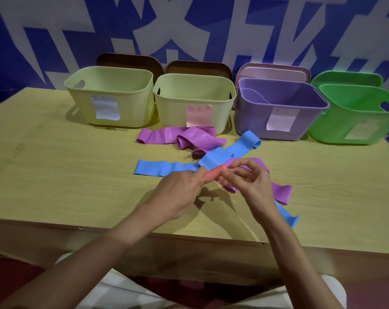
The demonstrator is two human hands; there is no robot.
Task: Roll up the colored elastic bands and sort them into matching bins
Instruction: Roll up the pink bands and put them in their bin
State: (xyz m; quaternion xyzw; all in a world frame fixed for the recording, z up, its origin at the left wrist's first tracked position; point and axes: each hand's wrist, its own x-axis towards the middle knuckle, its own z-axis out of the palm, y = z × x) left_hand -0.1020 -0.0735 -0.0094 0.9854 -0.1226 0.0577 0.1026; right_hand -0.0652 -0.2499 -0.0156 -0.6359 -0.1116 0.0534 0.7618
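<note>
Two hands pinch a small pink roll above loose bands on the table.

The left hand (182, 188) and right hand (248, 179) meet over the wooden table (55, 175), fingers curled, each gripping one end of a tightly rolled pink band (214, 172). Blue bands (164, 168) lie flat beneath and beside the hands, crossing purple bands (189, 137) that sit loosely just in front of the bins. At the far edge, left to right: a yellow-green bin (109, 97) with a white label, a second yellow-green bin (194, 101) with a pink label, a purple bin (278, 108), a green bin (354, 114).
</note>
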